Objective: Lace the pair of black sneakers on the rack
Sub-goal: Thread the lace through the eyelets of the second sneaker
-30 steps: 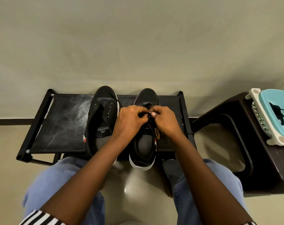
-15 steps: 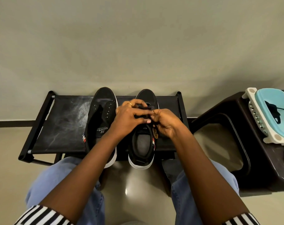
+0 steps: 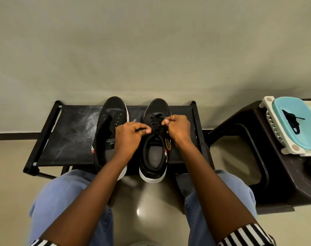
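Black lace (image 3: 155,121) — hands (image 3: 131,137) now pulled apart.

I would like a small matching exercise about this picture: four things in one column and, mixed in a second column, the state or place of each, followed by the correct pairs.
Things:
1. left sneaker
2. right sneaker
3. spare black lace
4. left hand

States or places:
A. lies on the light blue lid
B. pinches a lace end
C. eyelets empty, no lace
D. lace already through its eyelets

Pairs: 1-C, 2-D, 3-A, 4-B
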